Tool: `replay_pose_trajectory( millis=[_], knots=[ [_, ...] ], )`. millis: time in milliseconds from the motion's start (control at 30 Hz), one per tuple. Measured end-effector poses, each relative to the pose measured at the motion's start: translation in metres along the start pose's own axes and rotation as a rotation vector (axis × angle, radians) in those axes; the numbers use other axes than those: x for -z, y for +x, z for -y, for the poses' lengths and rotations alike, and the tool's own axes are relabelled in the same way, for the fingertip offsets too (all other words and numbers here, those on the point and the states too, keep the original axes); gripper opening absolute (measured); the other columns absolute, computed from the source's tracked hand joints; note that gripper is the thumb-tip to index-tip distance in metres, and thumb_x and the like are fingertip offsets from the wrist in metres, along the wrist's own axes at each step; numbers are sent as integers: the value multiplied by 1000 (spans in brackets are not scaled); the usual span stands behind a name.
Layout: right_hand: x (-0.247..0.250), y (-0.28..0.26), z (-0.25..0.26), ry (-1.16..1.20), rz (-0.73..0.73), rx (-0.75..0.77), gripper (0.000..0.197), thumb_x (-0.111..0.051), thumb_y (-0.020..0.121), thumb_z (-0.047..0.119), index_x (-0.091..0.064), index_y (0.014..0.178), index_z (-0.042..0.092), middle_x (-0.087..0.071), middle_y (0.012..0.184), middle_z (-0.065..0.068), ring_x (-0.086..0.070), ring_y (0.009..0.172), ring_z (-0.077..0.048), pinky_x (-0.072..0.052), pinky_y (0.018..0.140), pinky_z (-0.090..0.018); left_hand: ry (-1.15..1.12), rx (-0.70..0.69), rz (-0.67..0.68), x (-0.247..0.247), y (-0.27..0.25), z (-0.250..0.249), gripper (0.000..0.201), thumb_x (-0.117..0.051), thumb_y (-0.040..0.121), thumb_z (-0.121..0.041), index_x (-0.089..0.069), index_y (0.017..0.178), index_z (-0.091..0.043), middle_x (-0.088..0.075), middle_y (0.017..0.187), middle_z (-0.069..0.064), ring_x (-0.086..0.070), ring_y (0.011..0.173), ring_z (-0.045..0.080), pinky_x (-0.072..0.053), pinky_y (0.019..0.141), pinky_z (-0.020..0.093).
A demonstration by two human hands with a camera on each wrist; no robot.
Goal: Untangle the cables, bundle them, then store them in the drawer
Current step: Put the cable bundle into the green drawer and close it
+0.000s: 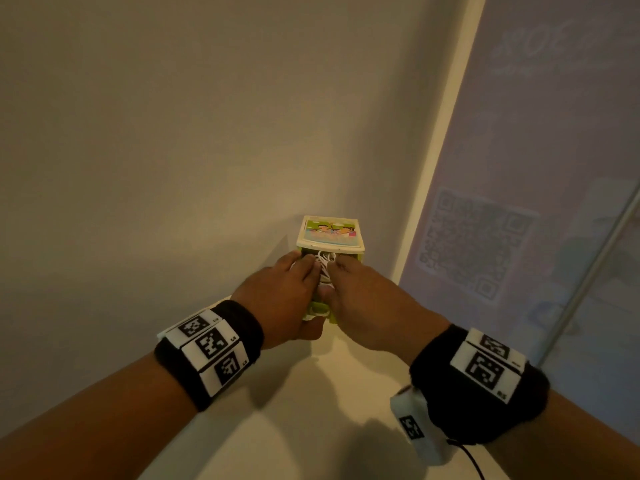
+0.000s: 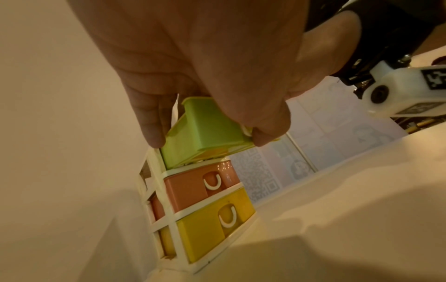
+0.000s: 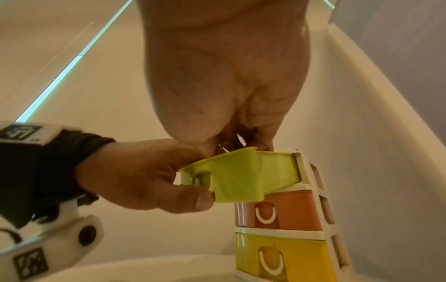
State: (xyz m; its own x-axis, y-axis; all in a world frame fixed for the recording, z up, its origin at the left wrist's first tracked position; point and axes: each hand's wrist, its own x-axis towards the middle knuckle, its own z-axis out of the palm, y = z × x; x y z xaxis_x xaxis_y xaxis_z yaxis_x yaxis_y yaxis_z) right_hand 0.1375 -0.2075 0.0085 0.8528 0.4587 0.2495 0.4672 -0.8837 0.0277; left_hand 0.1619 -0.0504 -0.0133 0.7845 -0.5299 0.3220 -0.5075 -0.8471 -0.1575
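Both hands at storing step: white cables (image 1: 323,263) pressed into green drawer (image 3: 241,177) by curled right hand (image 1: 367,303) fingers; drawer front gripped by left hand (image 1: 280,299). Next, judged: fingers withdrawn, drawer pushed shut.

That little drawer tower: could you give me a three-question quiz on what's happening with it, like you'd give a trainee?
1. True or false: the green drawer is pulled out of the drawer tower.
2. Which drawers are closed? A) orange and yellow B) green only C) none
3. Fill in: both hands press white ____ into the open drawer.

Key: 1 true. 2 A: the orange drawer and yellow drawer sit flush. 3 cables, under the left hand and right hand.
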Motion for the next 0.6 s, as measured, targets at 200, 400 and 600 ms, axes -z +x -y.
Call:
replay_pose_trajectory(
  millis=[200, 400, 600],
  knots=[
    [-5, -10, 2, 43, -76, 71, 58, -28, 99, 46, -36, 143, 9, -46, 139, -10, -42, 126, -23, -34, 110, -37, -23, -42, -2, 5, 1, 3, 80, -44, 80, -59, -35, 145, -13, -37, 146, 7, -33, 136, 25, -48, 100, 38],
    [-4, 7, -15, -126, -50, 51, 47, -35, 97, 43, -39, 139, 20, -47, 137, -1, -43, 128, -23, -29, 98, -43, -103, 5, -10, 1, 17, 7, 68, -56, 84, -53, -42, 139, -17, -42, 140, 4, -37, 131, 23, -48, 100, 38],
    [-2, 12, -26, -26, -167, 33, 31, -58, 93, 29, -62, 119, 14, -53, 120, -10, -63, 95, -33, -55, 79, -43, -160, 43, -94, -1, 20, 5, 54, -49, 92, -47, -37, 140, -26, -45, 145, 0, -41, 132, 21, -46, 98, 36]
  ],
)
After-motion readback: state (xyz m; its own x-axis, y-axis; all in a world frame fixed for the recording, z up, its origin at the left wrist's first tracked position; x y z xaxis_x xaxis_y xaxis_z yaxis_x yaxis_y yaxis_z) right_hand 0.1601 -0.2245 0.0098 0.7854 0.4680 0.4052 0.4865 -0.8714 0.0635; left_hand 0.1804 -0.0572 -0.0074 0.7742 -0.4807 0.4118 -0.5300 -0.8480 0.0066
